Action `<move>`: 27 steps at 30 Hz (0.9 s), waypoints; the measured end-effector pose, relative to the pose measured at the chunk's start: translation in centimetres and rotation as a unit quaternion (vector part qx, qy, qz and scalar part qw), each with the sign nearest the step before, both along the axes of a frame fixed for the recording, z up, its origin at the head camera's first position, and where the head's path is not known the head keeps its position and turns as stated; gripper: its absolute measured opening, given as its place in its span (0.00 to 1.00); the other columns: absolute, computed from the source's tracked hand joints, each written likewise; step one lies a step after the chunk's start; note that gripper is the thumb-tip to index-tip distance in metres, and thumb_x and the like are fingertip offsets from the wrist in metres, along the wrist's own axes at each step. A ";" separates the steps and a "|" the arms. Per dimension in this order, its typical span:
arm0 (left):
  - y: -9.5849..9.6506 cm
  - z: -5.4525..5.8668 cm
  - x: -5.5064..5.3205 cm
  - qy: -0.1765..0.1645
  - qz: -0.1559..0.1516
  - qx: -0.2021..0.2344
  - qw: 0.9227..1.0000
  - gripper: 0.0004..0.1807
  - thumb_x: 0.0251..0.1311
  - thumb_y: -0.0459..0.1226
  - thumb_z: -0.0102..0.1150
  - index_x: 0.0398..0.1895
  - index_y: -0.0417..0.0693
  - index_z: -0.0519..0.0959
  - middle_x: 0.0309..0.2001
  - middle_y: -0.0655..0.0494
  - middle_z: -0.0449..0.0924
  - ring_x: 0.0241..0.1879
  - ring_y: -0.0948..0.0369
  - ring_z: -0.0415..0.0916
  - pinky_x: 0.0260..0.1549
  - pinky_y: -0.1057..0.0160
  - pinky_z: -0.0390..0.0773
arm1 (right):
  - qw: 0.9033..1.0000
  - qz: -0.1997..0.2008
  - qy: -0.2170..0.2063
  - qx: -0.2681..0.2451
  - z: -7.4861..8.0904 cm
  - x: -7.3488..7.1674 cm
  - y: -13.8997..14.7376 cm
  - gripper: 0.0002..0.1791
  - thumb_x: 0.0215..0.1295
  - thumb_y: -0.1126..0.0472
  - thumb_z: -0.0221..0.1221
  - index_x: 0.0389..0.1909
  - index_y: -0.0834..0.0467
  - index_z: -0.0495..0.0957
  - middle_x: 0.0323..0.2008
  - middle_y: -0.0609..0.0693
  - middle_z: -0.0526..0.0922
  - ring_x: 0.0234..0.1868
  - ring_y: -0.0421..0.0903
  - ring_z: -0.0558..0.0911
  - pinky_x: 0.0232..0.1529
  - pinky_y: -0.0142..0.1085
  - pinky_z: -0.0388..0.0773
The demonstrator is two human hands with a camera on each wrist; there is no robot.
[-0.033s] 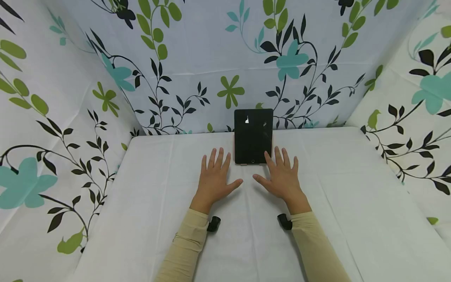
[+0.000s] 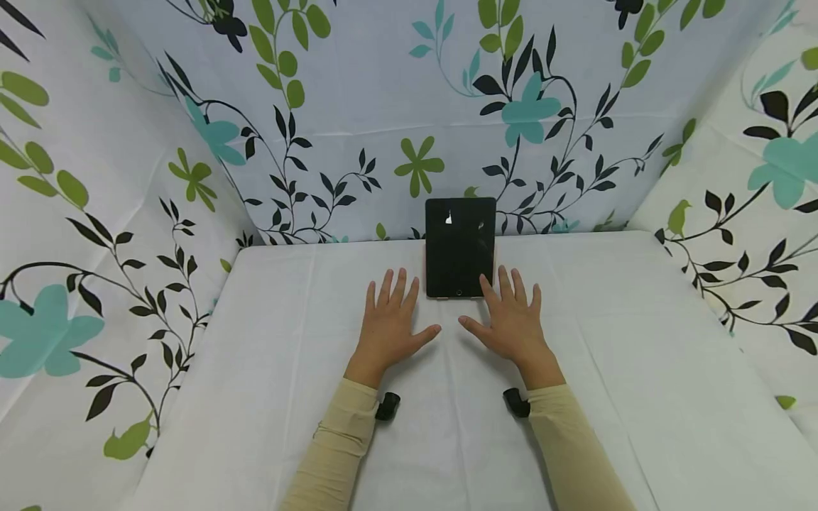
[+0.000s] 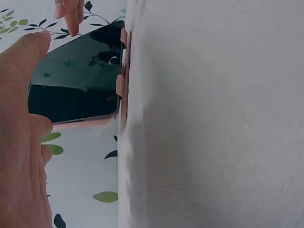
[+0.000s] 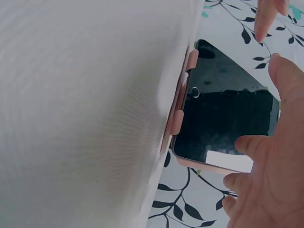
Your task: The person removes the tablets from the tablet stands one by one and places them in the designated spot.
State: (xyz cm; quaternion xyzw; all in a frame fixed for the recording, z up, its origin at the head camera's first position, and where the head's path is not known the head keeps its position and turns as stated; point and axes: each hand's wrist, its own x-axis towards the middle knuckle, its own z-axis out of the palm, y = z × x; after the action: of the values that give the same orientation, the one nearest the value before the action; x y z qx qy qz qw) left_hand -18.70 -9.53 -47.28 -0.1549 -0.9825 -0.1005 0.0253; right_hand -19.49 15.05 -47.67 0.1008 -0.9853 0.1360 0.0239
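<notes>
A black tablet [image 2: 459, 245] with a dark screen stands propped at the back of the table, facing me. In the right wrist view its lower edge rests behind two small lips of a pink stand [image 4: 176, 122]. My left hand [image 2: 391, 330] is spread, palm down, in front of and left of the tablet. Lower right of the tablet, my right hand [image 2: 511, 323] is also spread; its index fingertip overlaps the screen's lower corner in the head view, and I cannot tell whether it touches. Neither hand holds anything, and the two thumbs point toward each other, apart.
A white cloth covers the table [image 2: 255, 397]. Patterned fabric [image 2: 358, 106] with leaves and flowers hangs behind it and along both sides. Each wrist bears a small black device, one by the left sleeve [image 2: 388, 407] and one by the right sleeve [image 2: 516, 402].
</notes>
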 end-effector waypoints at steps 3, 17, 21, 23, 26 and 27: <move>0.0 0.0 -0.3 0.007 -0.003 0.021 1.000 0.53 0.65 0.70 0.48 0.83 0.50 0.47 0.84 0.49 0.38 0.84 0.49 0.31 0.81 0.37 0.36 | 1.000 -0.001 0.013 -0.012 0.0 -0.3 0.0 0.53 0.65 0.27 0.54 0.82 0.52 0.51 0.82 0.63 0.45 0.83 0.64 0.41 0.76 0.73 0.35; 0.9 0.6 -3.3 0.063 0.007 0.428 0.901 0.38 0.64 0.36 0.65 0.77 0.47 0.64 0.71 0.47 0.68 0.69 0.52 0.70 0.69 0.50 0.74 | 0.951 -0.050 0.143 -0.271 2.0 -2.7 0.1 0.31 0.71 0.52 0.60 0.72 0.59 0.69 0.61 0.61 0.78 0.61 0.59 0.78 0.62 0.56 0.77; 1.3 -0.1 -4.3 0.035 0.007 0.490 0.871 0.36 0.65 0.34 0.64 0.76 0.49 0.65 0.72 0.48 0.68 0.68 0.51 0.70 0.68 0.50 0.75 | 0.931 -0.061 0.137 -0.332 1.7 -3.6 -0.2 0.29 0.71 0.55 0.61 0.70 0.59 0.70 0.59 0.61 0.79 0.60 0.58 0.79 0.62 0.54 0.79; 1.4 -0.4 -4.7 0.023 0.008 0.519 0.854 0.36 0.65 0.33 0.64 0.76 0.49 0.64 0.72 0.47 0.68 0.68 0.49 0.70 0.68 0.50 0.75 | 0.921 -0.065 0.132 -0.361 1.4 -3.9 -0.4 0.29 0.71 0.57 0.61 0.70 0.60 0.71 0.58 0.62 0.79 0.59 0.58 0.80 0.62 0.54 0.79; 1.5 -0.8 -5.1 0.016 0.004 0.551 0.834 0.37 0.65 0.31 0.64 0.77 0.48 0.64 0.70 0.45 0.68 0.68 0.47 0.70 0.69 0.49 0.75 | 0.909 -0.070 0.127 -0.392 0.9 -4.3 -0.5 0.29 0.70 0.58 0.62 0.69 0.61 0.71 0.58 0.63 0.79 0.59 0.58 0.80 0.61 0.54 0.79; 1.6 -0.9 -5.2 0.017 0.002 0.558 0.829 0.37 0.65 0.31 0.64 0.77 0.47 0.64 0.70 0.44 0.69 0.68 0.47 0.70 0.69 0.49 0.75 | 0.905 -0.071 0.127 -0.400 0.9 -4.4 -0.5 0.28 0.70 0.59 0.62 0.69 0.61 0.71 0.58 0.63 0.79 0.59 0.59 0.80 0.61 0.54 0.79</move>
State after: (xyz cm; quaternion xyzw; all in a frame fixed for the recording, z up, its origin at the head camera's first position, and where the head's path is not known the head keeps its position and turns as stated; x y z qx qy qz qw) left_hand -23.88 -7.94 -48.23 -0.1143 -0.7586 -0.6293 0.1245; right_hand -23.91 14.55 -46.82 0.0289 -0.8414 0.5027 0.1963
